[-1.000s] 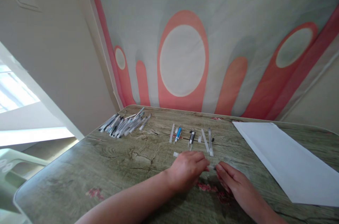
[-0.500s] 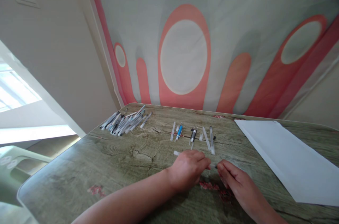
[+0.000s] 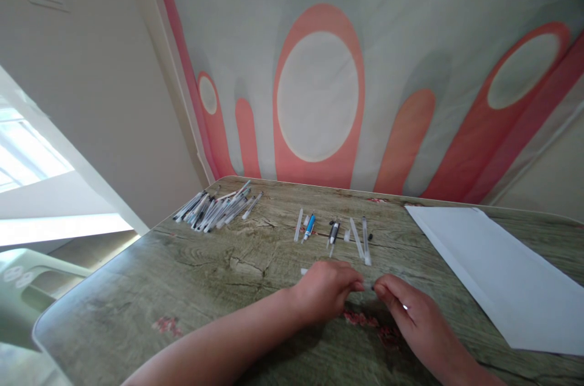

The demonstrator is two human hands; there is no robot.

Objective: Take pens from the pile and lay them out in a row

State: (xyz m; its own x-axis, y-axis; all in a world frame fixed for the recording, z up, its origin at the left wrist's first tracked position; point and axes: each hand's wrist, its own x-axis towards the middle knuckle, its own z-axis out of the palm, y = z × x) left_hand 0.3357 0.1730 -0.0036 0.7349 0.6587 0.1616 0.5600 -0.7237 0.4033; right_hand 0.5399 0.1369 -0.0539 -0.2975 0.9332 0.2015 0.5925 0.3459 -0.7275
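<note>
- My left hand [image 3: 326, 292] is closed around a thin clear plastic pen tube [image 3: 367, 285], low over the green wood-grain table [image 3: 205, 289].
- The tube's white end pokes out on that hand's left side.
- My right hand [image 3: 406, 313]: thumb and forefinger pinch a small dark tip [image 3: 373, 287] at the tube's right end.
- Just beyond: a row of loose pen parts [image 3: 335, 233].
- Far left: a pile of clear pens [image 3: 214, 210].
- Right: 1 white paper sheet [image 3: 493, 270].

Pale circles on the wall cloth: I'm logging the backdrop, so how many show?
3 pale pink-ringed circles: small one at left, large one in the middle, third one at right. None looks hidden.
</note>
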